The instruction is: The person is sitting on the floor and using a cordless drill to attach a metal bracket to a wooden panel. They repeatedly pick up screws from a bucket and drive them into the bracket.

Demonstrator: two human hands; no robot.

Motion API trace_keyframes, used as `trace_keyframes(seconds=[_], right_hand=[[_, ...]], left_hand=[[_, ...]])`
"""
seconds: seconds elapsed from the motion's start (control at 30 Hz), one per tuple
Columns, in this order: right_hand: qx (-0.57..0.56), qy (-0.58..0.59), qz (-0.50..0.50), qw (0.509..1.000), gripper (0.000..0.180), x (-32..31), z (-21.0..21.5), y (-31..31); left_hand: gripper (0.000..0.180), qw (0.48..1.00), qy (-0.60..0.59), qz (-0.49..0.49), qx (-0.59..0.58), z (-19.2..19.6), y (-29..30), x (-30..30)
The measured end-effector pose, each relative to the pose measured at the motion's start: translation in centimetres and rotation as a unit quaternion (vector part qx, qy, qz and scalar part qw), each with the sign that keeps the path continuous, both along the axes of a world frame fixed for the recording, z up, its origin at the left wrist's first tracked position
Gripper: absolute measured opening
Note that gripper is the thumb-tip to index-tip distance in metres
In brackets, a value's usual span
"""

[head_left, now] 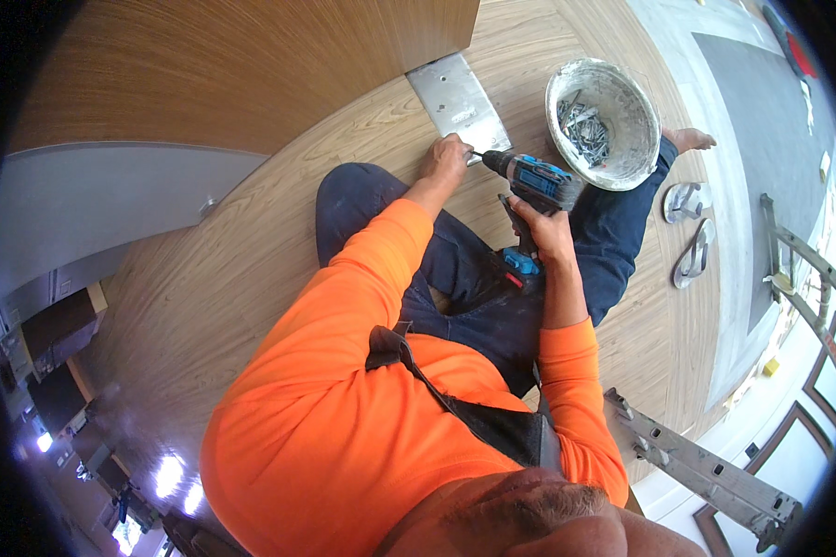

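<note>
My right hand (546,232) is wrapped around the grip of a blue and black cordless drill (539,178). The drill lies on its side in the air, its thin bit pointing left. At the bit's tip my left hand (448,160) is closed in a pinch; what sits between its fingers is too small to make out. Just beyond that hand, a silvery metal plate (455,97) with small holes lies on the wood-patterned floor, against the foot of a brown wood-grain panel (279,56). The hand and bit are by the plate's near edge.
A white, stained bucket (643,102) holding many loose screws (585,137) stands beside my right leg (613,251). A pair of flip-flops (693,252) lies farther right. Ladder parts (706,464) are at the lower right, and another ladder (813,269) at the right edge.
</note>
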State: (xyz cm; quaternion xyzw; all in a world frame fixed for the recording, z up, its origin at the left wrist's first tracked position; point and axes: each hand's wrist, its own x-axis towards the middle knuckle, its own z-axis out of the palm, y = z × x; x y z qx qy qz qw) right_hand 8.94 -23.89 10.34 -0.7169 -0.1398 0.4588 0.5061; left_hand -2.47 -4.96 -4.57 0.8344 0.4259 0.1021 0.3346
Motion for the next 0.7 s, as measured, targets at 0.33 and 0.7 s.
trace_keyframes(seconds=[0.33,0.7], right_hand=[[-0.042,-0.028,0.039,0.998,0.025,0.8,0.9,0.8],[-0.069,-0.119,0.189,0.972,0.039,2.3,4.8,4.6]], left_hand=[[0.016,1.000,0.006,-0.013,-0.013,0.8,-0.1,0.0],[0.018,1.000,0.000,0.006,-0.017,-0.7,-0.1,0.1]])
